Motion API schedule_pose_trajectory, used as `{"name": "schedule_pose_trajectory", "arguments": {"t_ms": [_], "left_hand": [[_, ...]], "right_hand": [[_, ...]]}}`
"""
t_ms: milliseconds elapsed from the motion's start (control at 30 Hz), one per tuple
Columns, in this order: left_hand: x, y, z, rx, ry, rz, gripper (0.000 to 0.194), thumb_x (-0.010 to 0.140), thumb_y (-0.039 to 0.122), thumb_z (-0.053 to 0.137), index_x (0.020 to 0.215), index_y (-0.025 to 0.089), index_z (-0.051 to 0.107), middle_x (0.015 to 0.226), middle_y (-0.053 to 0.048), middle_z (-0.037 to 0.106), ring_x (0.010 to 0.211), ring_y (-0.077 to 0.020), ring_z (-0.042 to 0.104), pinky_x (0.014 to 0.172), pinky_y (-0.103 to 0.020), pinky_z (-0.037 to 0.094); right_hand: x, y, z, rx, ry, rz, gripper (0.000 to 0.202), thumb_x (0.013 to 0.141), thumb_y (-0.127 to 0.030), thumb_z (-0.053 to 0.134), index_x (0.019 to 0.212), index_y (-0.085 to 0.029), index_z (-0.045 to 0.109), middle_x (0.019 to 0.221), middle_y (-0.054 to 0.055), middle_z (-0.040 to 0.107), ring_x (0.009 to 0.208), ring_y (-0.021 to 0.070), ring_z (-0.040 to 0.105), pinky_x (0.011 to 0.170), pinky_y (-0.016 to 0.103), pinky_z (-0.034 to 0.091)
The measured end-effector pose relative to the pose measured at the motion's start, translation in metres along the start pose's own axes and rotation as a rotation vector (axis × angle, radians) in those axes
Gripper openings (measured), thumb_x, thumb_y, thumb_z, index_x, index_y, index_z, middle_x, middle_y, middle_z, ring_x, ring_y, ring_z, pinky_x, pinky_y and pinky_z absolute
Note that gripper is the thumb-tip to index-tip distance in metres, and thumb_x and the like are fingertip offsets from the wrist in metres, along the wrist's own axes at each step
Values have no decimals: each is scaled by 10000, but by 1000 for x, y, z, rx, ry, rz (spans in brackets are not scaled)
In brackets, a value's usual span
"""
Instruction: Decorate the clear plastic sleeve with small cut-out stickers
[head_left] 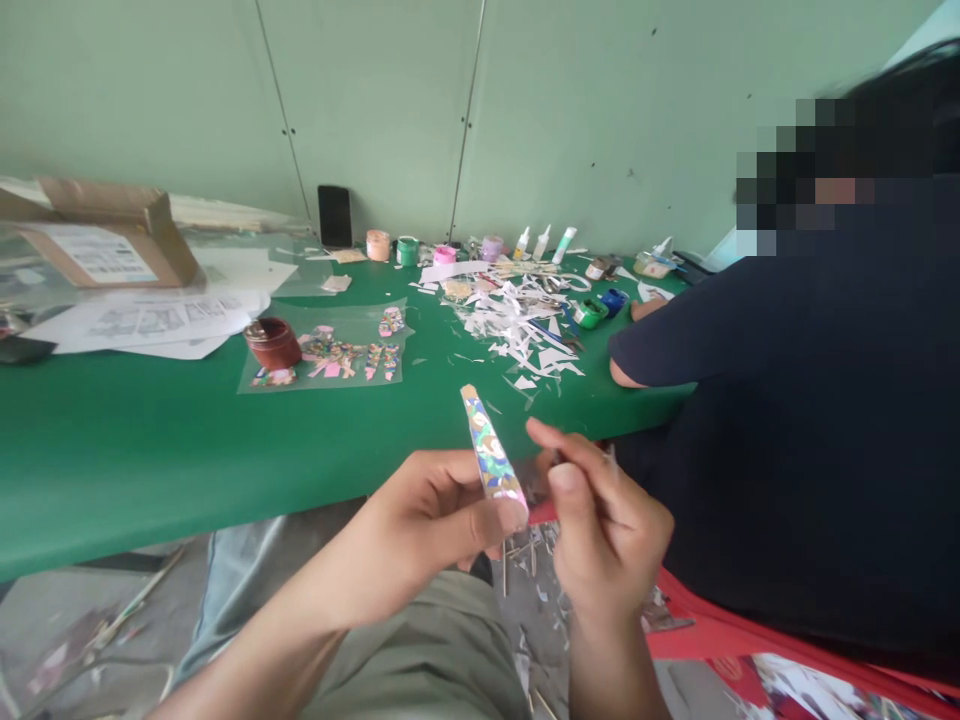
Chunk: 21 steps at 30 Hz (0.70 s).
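My left hand (424, 515) grips a narrow tapered strip (491, 448) between thumb and fingers. The strip carries a patchwork of blue, green, white, brown and pink, with a plain tan tip pointing up and away from me. Just to its right, my right hand (611, 530) is closed in a pinch, index finger pointing toward the strip. A small dark bit shows between that thumb and finger, but what it belongs to is hidden. Both hands are above my lap, in front of the green table's (180, 460) near edge.
On a clear plastic sheet (315, 375) lie similar patterned pieces and a dark red paint jar (274, 345). White paper scraps (517, 320) are heaped mid-table, with paint jars and glue bottles behind. A cardboard box (112, 235) stands left. A person in dark clothing (810, 420) sits close on the right.
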<state>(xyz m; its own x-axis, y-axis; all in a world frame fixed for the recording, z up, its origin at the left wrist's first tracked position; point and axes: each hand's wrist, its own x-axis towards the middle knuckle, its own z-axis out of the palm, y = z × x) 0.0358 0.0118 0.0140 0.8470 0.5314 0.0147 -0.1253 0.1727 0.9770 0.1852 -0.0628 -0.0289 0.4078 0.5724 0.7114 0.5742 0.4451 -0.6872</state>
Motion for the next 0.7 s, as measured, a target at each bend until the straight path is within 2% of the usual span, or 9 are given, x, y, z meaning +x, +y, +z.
{"name": "schedule_pose_trajectory", "arguments": {"t_ms": [67, 167, 267, 333, 400, 500, 600, 633, 700], "left_hand": [[0, 0, 1, 94, 43, 5, 229, 863, 353, 691, 749, 158, 656, 643, 11, 554, 575, -100, 432, 507, -219, 326], [-1, -4, 0, 422, 101, -14, 229, 888, 310, 610, 718, 158, 629, 616, 28, 501, 578, -103, 388, 511, -233, 282], [-2, -9, 0, 737, 43, -41, 236, 863, 231, 580, 637, 164, 568, 573, 46, 468, 549, -93, 371, 501, -243, 238], [-3, -11, -2, 780, 9, -32, 251, 870, 223, 561, 625, 172, 546, 557, 56, 455, 539, -90, 368, 498, -239, 245], [-4, -11, -9, 793, 80, -13, 294, 909, 270, 534, 630, 180, 549, 550, 59, 444, 539, -97, 358, 497, -237, 256], [0, -10, -37, 933, 253, 11, 307, 929, 389, 557, 699, 191, 605, 608, 36, 547, 567, -122, 451, 539, -251, 327], [13, -11, -82, 1194, 439, 164, 185, 866, 370, 676, 940, 203, 649, 940, -34, 690, 855, -205, 631, 771, -312, 480], [20, -12, -97, 1304, 474, 190, 240, 857, 345, 694, 1044, 203, 645, 1075, -65, 686, 1012, -238, 634, 883, -346, 488], [35, -15, -122, 1494, 487, 88, 499, 819, 371, 749, 1263, 210, 589, 1302, -108, 623, 1240, -285, 566, 1038, -400, 452]], "right_hand": [[0, 2, 1, 77, 35, 119, 244, 977, -271, 574, 1124, -268, 769, 708, -13, 651, 556, 111, 563, 485, 219, 454], [3, 0, 4, 174, -57, 226, 266, 926, -381, 636, 1104, -224, 754, 669, -33, 574, 519, 97, 505, 455, 207, 406], [7, -1, 8, 153, -116, 251, 187, 874, -368, 683, 916, -193, 734, 615, -51, 530, 508, 92, 480, 463, 202, 393], [8, 5, 11, 128, -79, 277, 229, 884, -361, 674, 737, -186, 654, 578, -55, 505, 490, 85, 443, 461, 203, 372], [8, 15, 13, 148, -39, 327, 328, 902, -404, 661, 669, -188, 577, 550, -59, 484, 462, 77, 396, 450, 208, 345], [8, 34, 16, 195, -109, 446, 335, 885, -475, 680, 737, -187, 595, 546, -49, 550, 414, 65, 361, 423, 210, 300], [11, 49, 25, 202, -167, 547, 327, 821, -497, 724, 887, -186, 649, 571, -24, 632, 399, 74, 399, 413, 212, 275], [14, 52, 29, 196, -180, 568, 337, 806, -494, 726, 922, -184, 659, 575, -15, 650, 405, 82, 422, 415, 214, 274], [19, 57, 40, 172, -209, 586, 342, 793, -481, 706, 948, -179, 677, 591, 8, 686, 430, 102, 467, 426, 221, 280]]}}
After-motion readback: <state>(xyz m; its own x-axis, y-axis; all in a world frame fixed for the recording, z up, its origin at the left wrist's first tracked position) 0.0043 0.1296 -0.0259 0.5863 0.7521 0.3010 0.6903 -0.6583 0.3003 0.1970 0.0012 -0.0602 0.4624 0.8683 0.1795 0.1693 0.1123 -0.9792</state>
